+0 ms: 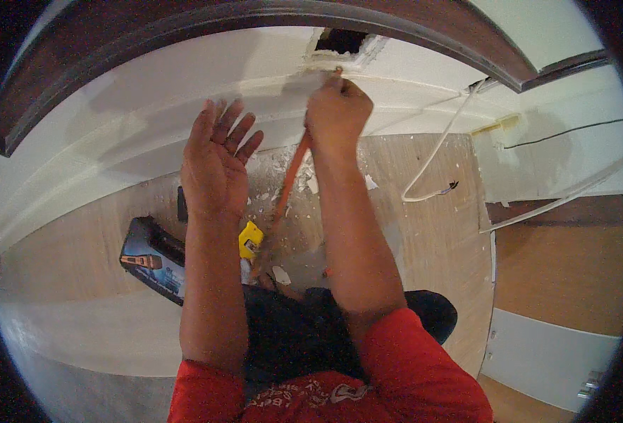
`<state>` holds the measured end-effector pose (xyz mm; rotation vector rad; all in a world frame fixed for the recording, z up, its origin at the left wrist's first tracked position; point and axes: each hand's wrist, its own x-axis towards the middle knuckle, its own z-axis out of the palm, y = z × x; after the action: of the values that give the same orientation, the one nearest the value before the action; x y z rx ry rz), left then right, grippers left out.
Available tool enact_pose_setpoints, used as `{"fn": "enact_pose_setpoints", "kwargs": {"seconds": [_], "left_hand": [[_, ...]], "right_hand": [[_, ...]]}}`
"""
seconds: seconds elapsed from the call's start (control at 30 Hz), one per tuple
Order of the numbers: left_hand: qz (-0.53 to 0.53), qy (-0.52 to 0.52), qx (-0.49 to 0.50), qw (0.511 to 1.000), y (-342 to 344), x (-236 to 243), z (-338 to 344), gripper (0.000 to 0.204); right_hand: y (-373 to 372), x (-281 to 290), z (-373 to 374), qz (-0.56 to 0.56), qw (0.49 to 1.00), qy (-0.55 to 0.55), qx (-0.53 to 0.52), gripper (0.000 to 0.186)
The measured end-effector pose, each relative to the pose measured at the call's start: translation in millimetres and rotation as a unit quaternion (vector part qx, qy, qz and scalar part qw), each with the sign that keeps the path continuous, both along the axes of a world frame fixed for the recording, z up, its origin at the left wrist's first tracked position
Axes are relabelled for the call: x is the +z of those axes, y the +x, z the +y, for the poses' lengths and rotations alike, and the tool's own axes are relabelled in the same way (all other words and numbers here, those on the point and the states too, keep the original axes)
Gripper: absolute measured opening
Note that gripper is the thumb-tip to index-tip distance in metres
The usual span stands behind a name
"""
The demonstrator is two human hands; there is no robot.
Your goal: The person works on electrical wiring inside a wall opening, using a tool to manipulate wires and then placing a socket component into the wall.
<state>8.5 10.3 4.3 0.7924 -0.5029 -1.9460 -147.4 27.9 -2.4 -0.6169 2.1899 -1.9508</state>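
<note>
My right hand (pixel 340 113) is closed around a long orange strip or tube (pixel 294 173), whose exact kind I cannot make out. Its tip pokes out above my fist against the white wall, just below a rough square hole (pixel 341 41). The rest hangs down toward the floor and blurs near my legs. My left hand (pixel 218 162) is raised to the left of it, holding nothing, palm turned up and fingers apart. On the floor between my forearms lies a yellow tool or case (pixel 251 238).
White debris (pixel 313 185) litters the wood-look floor. A box (pixel 153 261) with a picture stands left of my left forearm. A white cable (pixel 431 158) with bare wire ends hangs at the right. Dark wooden trim (pixel 255 17) arches overhead. A cabinet (pixel 551 366) stands at lower right.
</note>
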Motion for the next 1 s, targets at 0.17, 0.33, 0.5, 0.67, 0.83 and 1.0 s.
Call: {"fn": "enact_pose_setpoints", "kwargs": {"seconds": [0.17,0.33,0.5,0.67,0.83,1.0], "left_hand": [[0.017,0.000,0.013,1.000,6,5,-4,0.046],[-0.008,-0.002,0.013,1.000,8,11,-7,0.042],[-0.003,-0.015,0.027,1.000,13,4,-12,0.049],[0.011,-0.013,0.046,0.999,26,5,-20,0.049],[0.007,-0.025,0.055,0.998,30,6,-20,0.048],[0.010,-0.033,0.052,0.998,27,6,-21,0.049]], "right_hand": [[3,1,1,0.034,0.999,0.014,0.024,0.036],[5,9,5,0.050,0.998,0.033,0.021,0.035],[17,-1,-3,0.104,0.992,0.068,0.001,0.034],[-1,-4,3,-0.029,0.999,-0.026,-0.014,0.032],[5,1,7,0.004,1.000,0.015,0.014,0.031],[18,-9,-10,0.042,0.998,-0.020,0.040,0.027]]}}
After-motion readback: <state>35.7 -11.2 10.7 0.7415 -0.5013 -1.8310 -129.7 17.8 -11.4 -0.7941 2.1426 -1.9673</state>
